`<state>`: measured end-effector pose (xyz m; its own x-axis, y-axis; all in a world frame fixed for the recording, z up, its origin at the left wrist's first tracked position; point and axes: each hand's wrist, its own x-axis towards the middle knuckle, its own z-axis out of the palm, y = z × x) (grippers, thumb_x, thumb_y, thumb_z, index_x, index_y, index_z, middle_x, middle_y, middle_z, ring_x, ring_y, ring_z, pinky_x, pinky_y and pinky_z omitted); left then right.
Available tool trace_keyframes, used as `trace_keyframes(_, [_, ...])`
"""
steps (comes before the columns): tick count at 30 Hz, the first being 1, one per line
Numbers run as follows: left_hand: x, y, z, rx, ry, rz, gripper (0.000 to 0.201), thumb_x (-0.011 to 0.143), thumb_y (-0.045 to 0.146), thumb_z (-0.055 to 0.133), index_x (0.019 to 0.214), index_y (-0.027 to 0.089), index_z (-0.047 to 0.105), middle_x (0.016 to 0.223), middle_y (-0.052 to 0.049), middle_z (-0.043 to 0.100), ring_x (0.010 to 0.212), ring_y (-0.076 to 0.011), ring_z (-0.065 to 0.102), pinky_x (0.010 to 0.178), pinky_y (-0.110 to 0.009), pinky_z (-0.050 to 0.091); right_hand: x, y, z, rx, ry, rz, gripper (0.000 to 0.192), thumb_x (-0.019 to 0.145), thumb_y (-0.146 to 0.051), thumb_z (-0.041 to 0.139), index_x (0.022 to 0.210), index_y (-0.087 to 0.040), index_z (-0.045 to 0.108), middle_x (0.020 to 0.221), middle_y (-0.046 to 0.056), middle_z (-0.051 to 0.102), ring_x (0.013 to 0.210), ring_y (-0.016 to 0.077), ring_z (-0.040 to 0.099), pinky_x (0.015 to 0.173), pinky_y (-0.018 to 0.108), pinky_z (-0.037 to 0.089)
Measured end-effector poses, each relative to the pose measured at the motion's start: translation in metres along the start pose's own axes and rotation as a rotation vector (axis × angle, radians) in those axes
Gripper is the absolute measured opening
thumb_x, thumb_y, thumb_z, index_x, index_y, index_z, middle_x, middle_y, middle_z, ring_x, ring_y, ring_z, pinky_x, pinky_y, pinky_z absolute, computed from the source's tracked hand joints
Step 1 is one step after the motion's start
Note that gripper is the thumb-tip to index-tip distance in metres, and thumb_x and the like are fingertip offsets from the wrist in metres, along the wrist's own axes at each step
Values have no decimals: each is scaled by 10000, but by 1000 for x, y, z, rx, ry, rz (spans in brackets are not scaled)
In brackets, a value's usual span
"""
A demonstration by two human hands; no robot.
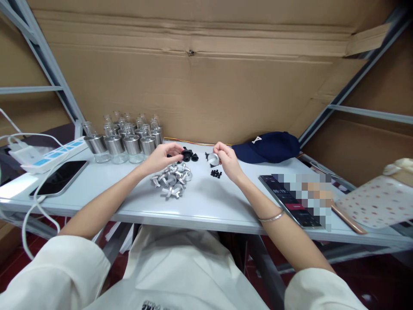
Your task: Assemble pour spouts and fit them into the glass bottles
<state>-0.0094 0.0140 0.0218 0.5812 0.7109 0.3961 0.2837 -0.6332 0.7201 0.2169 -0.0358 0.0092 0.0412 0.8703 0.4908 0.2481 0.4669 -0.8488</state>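
Silver piece (213, 159), one, in right grip (226, 158)

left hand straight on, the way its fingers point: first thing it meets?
Probably the cluster of black parts right at the left hand's fingertips; depth is unclear, so they may already touch.

At the left of the table (200, 211), a dark-screened phone (60, 177) is seen laid flat beside a white power strip (53, 157), its near corner crossed by a white cable (24, 228). Over on the right, a navy cap (272, 148) is set near the back, a device (281, 196) showing timer digits is partly masked by pixelation, and a spotted white item (374, 200) is placed beyond it. The backdrop is formed by brown cardboard (206, 92), flanked by grey metal bars (64, 92).
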Motion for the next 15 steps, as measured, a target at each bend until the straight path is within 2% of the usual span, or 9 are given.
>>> trace_keyframes(3, [-4,6,15,-319,-137,-31,304,731,353,635,907,124,544,739,-43,664,684,-140,634,677,-296,489,-3,-1,2,-32,-143,74,60,700,-242,404,655,-205,416,511,-61,351,455,82,311,443,220,254])
trace_keyframes(6, [-6,6,23,-449,-188,-96,285,714,322,667,879,125,545,711,-29,667,652,-124,630,662,-276,481,-6,-2,4,-65,-293,118,122,735,-308,456,709,-191,478,530,-60,384,463,77,309,451,218,243])
trace_keyframes(10, [-7,5,27,-477,-198,-156,255,731,289,653,897,120,557,684,-20,674,639,-107,625,652,-240,462,-9,-8,5,-113,-398,128,270,753,-434,521,742,-166,542,516,-62,389,453,64,291,456,223,229])
trace_keyframes(15, [-9,2,31,-380,-233,-128,259,770,319,606,917,116,540,706,-45,675,654,-130,634,626,-243,455,-10,-13,7,-116,-444,168,344,725,-489,550,749,-146,569,470,-78,350,417,52,237,421,221,175])
